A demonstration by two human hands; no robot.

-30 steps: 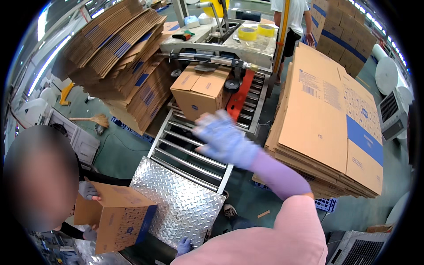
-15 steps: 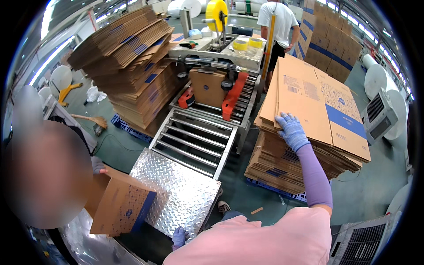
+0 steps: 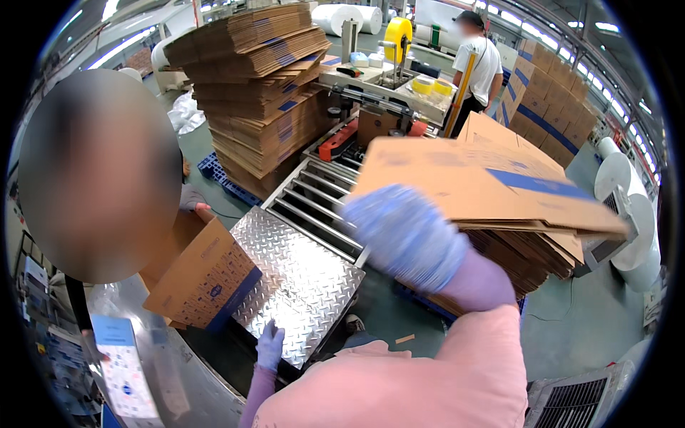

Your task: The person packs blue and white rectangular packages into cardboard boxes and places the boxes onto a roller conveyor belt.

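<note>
My right hand [image 3: 408,235], in a pale blue glove, grips the near edge of a flattened cardboard box [image 3: 478,185] and lifts it off the pile of flat boxes [image 3: 531,257] at my right. My left hand [image 3: 270,347], also gloved, rests on the front edge of the ridged metal plate [image 3: 300,278] below me. A roller conveyor [image 3: 317,200] runs from that plate to a box-taping machine [image 3: 378,107], where a made-up box [image 3: 374,127] sits. A co-worker at my left holds an open cardboard box [image 3: 207,282].
A tall stack of flat cardboard [image 3: 257,93] on a blue pallet stands left of the conveyor. Another person in a white shirt [image 3: 479,68] stands behind the machine. More stacked boxes [image 3: 546,93] line the back right. White rolls [image 3: 628,207] lie at the far right.
My right hand has gone from reaching over the conveyor to the pile at my right, taken the top flat box and pulled it up toward me. The made-up box has moved into the machine.
</note>
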